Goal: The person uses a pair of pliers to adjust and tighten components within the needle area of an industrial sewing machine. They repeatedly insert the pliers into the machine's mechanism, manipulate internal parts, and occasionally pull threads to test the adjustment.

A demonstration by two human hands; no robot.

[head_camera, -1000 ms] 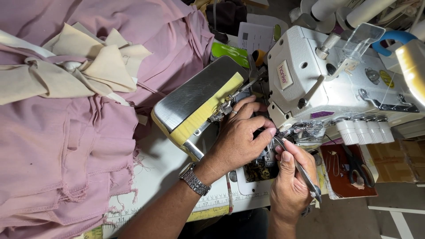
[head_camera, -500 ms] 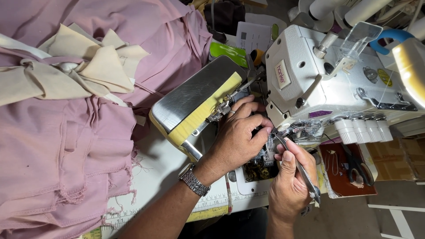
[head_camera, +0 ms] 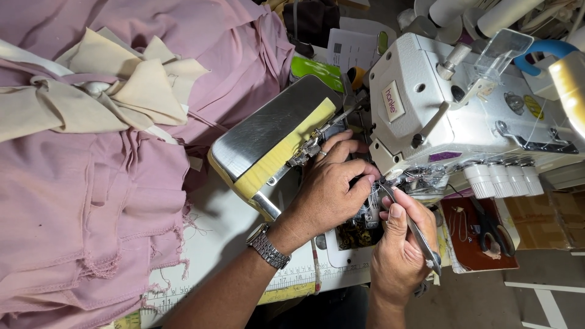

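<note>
Steel tweezers [head_camera: 411,228] sit pinched in the right hand [head_camera: 399,256], thumb on top, tips aimed up-left into the threading area under the white overlock machine [head_camera: 451,109]; right-hand grip is closed round the tweezers, handle end poking out past the palm twd the bottom edge. Left hand [head_camera: 329,189] is just left of the tweezers, fingers curled together w/ fingertips pressed into the same dark mechanism below the machine head, next to thin pale thread [head_camera: 373,195]; whether that grip actually pinches the thread, can't tell. Metal wristwatch [head_camera: 268,245] on the left wrist; ring on one left finger. Left of the machine, its shiny metal side cover [head_camera: 268,131] w/ a yellow edge strip stands swung open, tilted. Right of the machine & a bit lower, black-handled scissors [head_camera: 487,225] lie on a reddish-brown tray [head_camera: 466,256]; a row of white knobs [head_camera: 499,180] lines the machine's lower front. Well left of the machine, a big heap of mauve fabric [head_camera: 91,213] covers the white tabletop [head_camera: 219,231], frayed hems showing; cream fabric pieces [head_camera: 91,97] are knotted on top of it; a printed ruler strip [head_camera: 286,283] runs along the tabletop's near edge.
</note>
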